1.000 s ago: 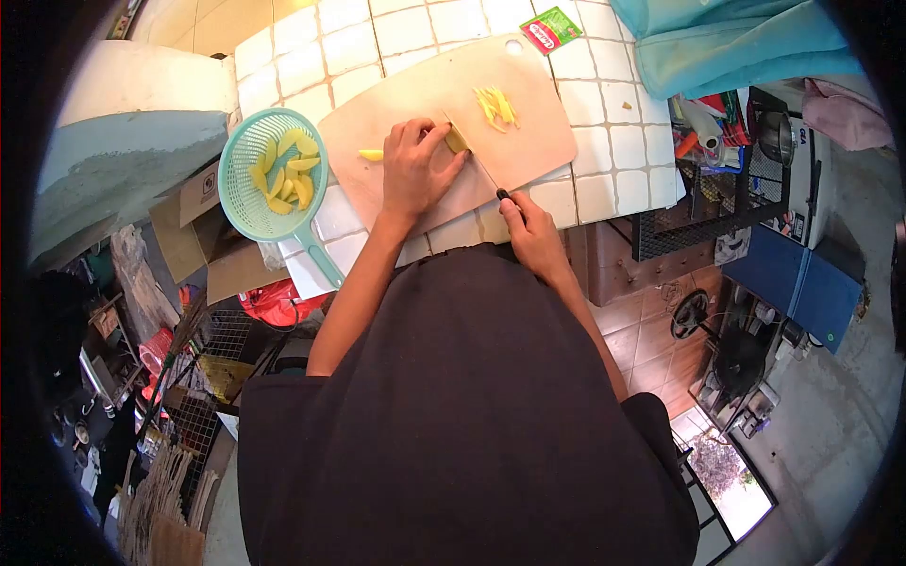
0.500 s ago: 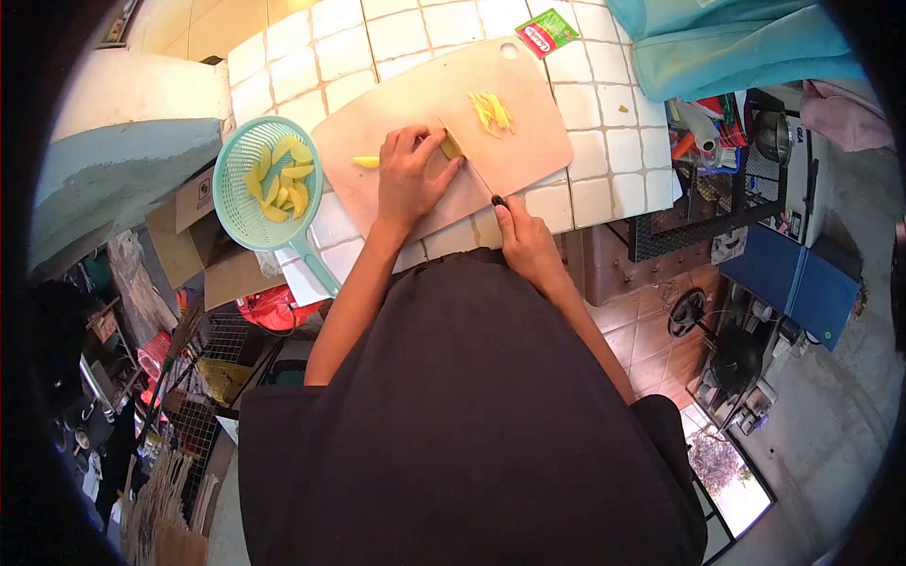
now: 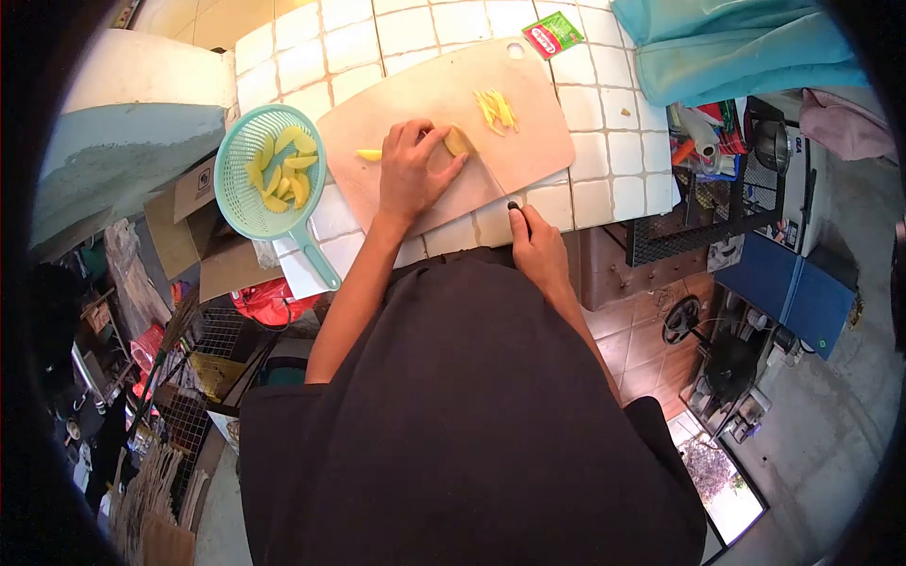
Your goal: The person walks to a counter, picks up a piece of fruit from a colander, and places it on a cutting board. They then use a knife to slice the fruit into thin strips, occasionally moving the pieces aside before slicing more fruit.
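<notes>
My right hand [image 3: 540, 247] is wrapped round the black handle of a knife [image 3: 490, 175], its thin blade pointing up and left over the cutting board [image 3: 528, 160]. The fingers of my left hand [image 3: 415, 174] press a yellow wedge [image 3: 456, 141], perhaps fruit or potato, onto the board close to the blade. Farther up the board lies a small pile of thin yellow strips [image 3: 495, 110]. Left of my left hand is another yellow slice [image 3: 369, 154]. A pale green strainer [image 3: 226, 179] with several yellow wedges [image 3: 295, 162] stands beside the board.
The board rests on a white tiled counter [image 3: 595, 151]. Behind it lies a green and red sachet [image 3: 552, 35]. Turquoise cloth [image 3: 746, 52] hangs over the far right corner. A black mesh rack [image 3: 708, 212] stands right of the counter, and cardboard boxes [image 3: 212, 250] lie below the strainer.
My right hand has drawn the knife back, down and slightly right, away from the left fingertips. My left hand stays at the wedge. The view has shifted slightly.
</notes>
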`<state>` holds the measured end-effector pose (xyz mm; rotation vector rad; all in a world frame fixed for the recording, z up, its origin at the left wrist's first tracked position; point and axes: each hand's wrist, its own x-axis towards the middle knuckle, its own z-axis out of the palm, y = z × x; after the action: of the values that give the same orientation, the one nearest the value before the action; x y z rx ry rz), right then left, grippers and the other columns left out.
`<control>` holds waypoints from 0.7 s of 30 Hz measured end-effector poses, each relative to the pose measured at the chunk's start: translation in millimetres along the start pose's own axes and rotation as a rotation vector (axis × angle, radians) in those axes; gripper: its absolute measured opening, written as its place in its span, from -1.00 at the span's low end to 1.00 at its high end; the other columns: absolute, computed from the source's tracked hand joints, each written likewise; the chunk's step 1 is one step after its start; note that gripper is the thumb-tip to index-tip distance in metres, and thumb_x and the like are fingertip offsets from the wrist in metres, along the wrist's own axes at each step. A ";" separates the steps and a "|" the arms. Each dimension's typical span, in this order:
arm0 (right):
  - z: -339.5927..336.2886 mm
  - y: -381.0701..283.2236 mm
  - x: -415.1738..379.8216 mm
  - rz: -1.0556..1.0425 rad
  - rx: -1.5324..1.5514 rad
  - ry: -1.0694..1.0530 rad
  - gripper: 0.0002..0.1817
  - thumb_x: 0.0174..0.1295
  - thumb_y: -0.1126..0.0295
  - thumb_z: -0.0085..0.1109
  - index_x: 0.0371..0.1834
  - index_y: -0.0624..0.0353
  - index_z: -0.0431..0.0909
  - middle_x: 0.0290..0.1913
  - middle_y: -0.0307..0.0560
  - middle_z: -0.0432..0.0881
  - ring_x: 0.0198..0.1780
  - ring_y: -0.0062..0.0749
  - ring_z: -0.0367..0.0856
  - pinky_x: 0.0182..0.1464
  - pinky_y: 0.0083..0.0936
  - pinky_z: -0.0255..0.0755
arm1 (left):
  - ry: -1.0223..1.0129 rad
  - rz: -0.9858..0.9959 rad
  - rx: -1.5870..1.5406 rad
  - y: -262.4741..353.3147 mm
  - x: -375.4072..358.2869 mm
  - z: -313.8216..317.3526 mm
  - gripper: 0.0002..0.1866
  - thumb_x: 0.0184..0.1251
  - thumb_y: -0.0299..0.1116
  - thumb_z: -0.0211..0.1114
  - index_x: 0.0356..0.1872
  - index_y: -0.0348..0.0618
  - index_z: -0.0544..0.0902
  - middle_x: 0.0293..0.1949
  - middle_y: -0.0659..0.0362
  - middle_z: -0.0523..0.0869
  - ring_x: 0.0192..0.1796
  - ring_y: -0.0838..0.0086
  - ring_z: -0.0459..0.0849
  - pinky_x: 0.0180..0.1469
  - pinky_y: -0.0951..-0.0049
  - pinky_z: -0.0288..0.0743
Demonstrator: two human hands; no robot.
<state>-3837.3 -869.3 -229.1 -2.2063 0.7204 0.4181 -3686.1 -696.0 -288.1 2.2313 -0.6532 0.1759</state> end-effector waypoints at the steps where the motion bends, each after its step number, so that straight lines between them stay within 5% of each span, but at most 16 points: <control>1: -0.3 -2.3 1.1 0.011 0.060 0.026 -0.57 0.56 0.00 -0.04 -0.20 0.19 0.54 -0.34 0.40 0.68 -0.17 0.49 0.64 -0.17 0.22 0.42 | 0.007 0.002 0.006 -1.0 0.4 -0.4 -0.57 0.04 -0.23 0.62 -0.05 -0.14 0.76 -0.07 0.12 0.64 0.06 0.19 0.57 0.15 0.19 0.45; 21: 3.1 -16.3 2.8 0.007 0.094 -0.034 -0.57 0.56 0.03 -0.01 -0.21 0.22 0.51 -0.32 0.40 0.66 -0.17 0.47 0.62 -0.20 0.15 0.42 | -0.011 -0.005 -0.025 -0.6 0.9 -4.4 -0.57 0.04 -0.25 0.62 -0.05 -0.14 0.73 -0.06 0.12 0.63 0.07 0.19 0.55 0.16 0.19 0.43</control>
<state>-3825.3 -859.1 -223.3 -2.1047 0.7148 0.4160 -3684.6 -692.8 -285.3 2.2113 -0.6524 0.1526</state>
